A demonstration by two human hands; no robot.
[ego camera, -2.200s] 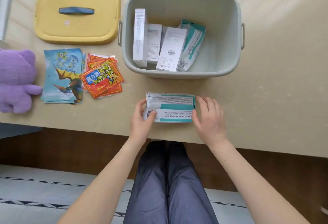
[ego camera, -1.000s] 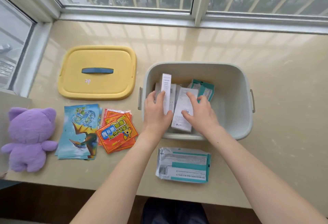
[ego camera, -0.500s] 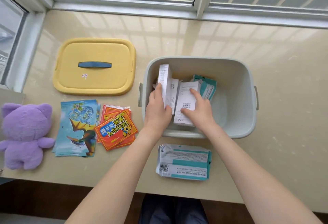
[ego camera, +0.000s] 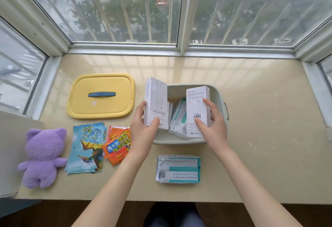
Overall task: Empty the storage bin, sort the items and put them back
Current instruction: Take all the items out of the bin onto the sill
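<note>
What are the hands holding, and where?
The left hand grips a tall white box near its bottom; the right hand grips a barcode box around its lower half.

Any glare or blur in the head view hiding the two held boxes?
Head view: window daylight lays a grid of reflections on the ledge behind the bin, none on the boxes; the wide-angle lens bows the window frame; print on the tall box in the left hand is unreadably soft; the second box in the right hand shows its barcode.
</note>
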